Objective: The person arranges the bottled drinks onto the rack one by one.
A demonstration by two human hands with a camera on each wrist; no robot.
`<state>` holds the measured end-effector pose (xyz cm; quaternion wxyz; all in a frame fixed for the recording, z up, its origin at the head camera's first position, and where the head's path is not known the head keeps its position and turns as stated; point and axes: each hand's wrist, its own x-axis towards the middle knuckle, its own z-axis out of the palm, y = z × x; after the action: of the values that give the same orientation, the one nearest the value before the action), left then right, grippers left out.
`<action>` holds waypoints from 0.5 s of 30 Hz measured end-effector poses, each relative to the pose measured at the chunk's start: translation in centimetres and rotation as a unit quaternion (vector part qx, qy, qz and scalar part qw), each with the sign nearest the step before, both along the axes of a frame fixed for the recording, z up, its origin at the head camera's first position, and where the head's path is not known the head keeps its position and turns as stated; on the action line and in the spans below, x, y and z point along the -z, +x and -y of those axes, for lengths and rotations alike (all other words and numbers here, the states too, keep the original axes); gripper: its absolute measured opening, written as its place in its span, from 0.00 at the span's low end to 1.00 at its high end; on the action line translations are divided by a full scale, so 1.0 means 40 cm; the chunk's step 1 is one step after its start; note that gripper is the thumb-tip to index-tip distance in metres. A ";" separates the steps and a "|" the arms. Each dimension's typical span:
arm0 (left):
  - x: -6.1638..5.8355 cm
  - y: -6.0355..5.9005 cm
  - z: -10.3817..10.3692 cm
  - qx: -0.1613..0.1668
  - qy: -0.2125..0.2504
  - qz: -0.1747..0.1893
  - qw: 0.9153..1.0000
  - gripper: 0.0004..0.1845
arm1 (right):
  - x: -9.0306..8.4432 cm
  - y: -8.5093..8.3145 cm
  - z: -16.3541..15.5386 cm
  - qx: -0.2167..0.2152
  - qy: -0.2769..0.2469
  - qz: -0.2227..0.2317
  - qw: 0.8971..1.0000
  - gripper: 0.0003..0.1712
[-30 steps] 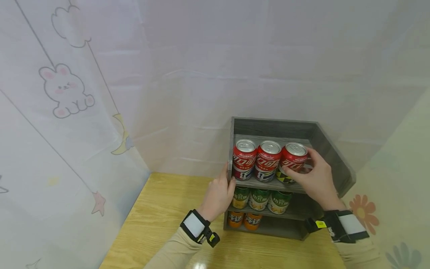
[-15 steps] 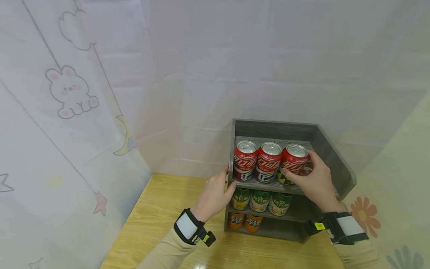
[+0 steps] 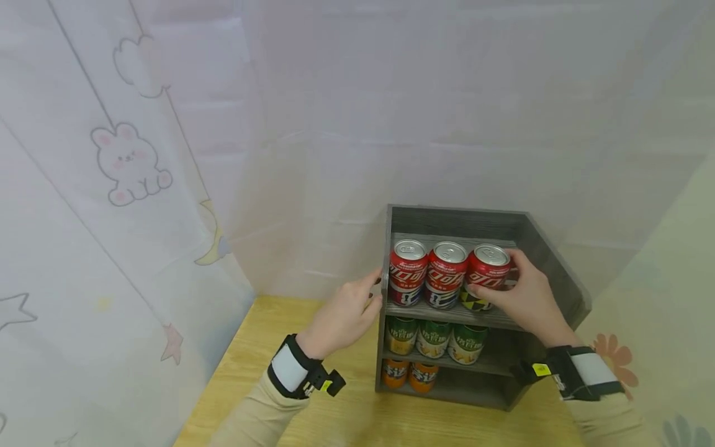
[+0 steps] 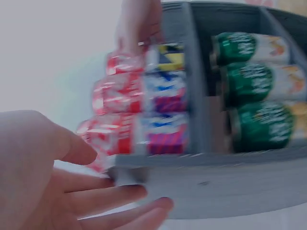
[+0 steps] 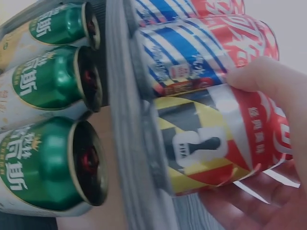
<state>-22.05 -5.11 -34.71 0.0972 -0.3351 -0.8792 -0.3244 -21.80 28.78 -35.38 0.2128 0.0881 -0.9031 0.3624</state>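
On the top shelf of a grey wooden rack (image 3: pixel 458 318), three red soda cans stand in a row. My right hand (image 3: pixel 530 299) grips the rightmost red soda can (image 3: pixel 487 272), thumb at its front and fingers round its right side. In the right wrist view this can (image 5: pixel 211 139) shows a yellow and black check pattern. My left hand (image 3: pixel 343 318) is beside the rack's left side panel, fingertips close to its edge. The left wrist view shows the left fingers (image 4: pixel 110 199) loosely spread near that panel.
Several green and white cans (image 3: pixel 432 338) stand on the middle shelf, with two orange cans (image 3: pixel 422 377) on the bottom one. The rack stands on a wooden table (image 3: pixel 313 372), close to a pale printed curtain (image 3: pixel 313 186) behind it.
My left hand has drawn back leftward from the rack's side panel and its grip has loosened. My right hand stays on the rightmost can. The head view has shifted slightly.
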 end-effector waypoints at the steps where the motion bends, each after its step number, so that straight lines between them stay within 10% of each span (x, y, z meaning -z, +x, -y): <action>1: -0.016 -0.007 0.003 0.006 0.003 0.000 1.000 0.26 | -0.005 0.000 -0.003 -0.002 0.007 0.005 1.000 0.46; 9: -0.162 -0.137 0.010 -0.022 0.006 -0.018 1.000 0.27 | -0.023 -0.004 -0.009 -0.020 0.015 0.039 0.999 0.46; 15: -0.198 -0.271 0.018 -0.100 -0.086 -0.039 0.990 0.30 | -0.081 -0.022 0.003 -0.033 0.022 0.075 0.996 0.51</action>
<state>-32.89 -5.81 -26.79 0.1345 -0.2648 -0.9285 -0.2229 -22.68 28.66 -32.13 0.1299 0.0951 -0.9209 0.3551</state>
